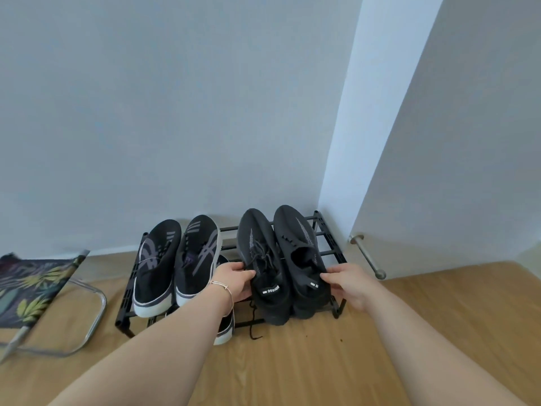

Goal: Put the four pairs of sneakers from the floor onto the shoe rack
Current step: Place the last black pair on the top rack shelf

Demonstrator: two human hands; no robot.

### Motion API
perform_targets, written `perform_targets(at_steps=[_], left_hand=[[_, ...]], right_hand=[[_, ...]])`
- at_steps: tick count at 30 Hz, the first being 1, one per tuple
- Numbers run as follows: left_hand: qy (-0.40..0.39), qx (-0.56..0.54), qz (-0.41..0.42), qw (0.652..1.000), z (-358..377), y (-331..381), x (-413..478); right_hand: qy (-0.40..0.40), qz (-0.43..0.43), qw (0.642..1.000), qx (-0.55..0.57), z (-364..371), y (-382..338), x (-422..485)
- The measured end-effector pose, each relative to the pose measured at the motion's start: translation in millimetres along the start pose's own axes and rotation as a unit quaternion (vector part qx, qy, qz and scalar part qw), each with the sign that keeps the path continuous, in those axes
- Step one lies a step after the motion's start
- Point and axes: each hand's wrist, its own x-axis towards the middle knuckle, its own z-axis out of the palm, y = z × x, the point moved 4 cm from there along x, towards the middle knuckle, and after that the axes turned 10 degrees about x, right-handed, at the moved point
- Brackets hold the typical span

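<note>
Black knit sneakers (281, 259), 1 pair, lie on the top tier of the shoe rack (328, 253), toes to the wall, heels toward the person. Left hand (237, 281) closes its fingers on the left heel, right hand (348, 284) on the right heel, both equally near. One heel tab reads "DESIGN", I think. A striped pair (175, 259) sits just beside.

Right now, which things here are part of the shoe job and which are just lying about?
Job:
black knit pair, held by left hand and right hand
white-soled pair on top tier
shoe on lower tier
rack

Lying about:
folding stool
door handle
</note>
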Motion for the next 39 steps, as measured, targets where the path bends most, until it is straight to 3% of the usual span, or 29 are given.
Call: perform_targets(at_steps=[18, 25, 33, 39], left_hand=[[0.06, 0.019, -0.029, 0.998, 15, 7, 95], [0.09, 0.178, 0.01, 0.98, 5, -1, 134], [0.087, 0.235, 0.056, 0.966, 7, 5, 112], [0.064, 0.283, 0.103, 0.951, 3, 26, 66]], right_hand=[[0.073, 0.006, 0.995, -0.067, 0, -5, 103], [0.094, -0.001, 0.993, -0.07, 4, -5, 100], [0.122, -0.053, 0.977, -0.168, 15, -10, 76], [0.165, -0.088, 0.942, -0.278, 29, -23, 45]])
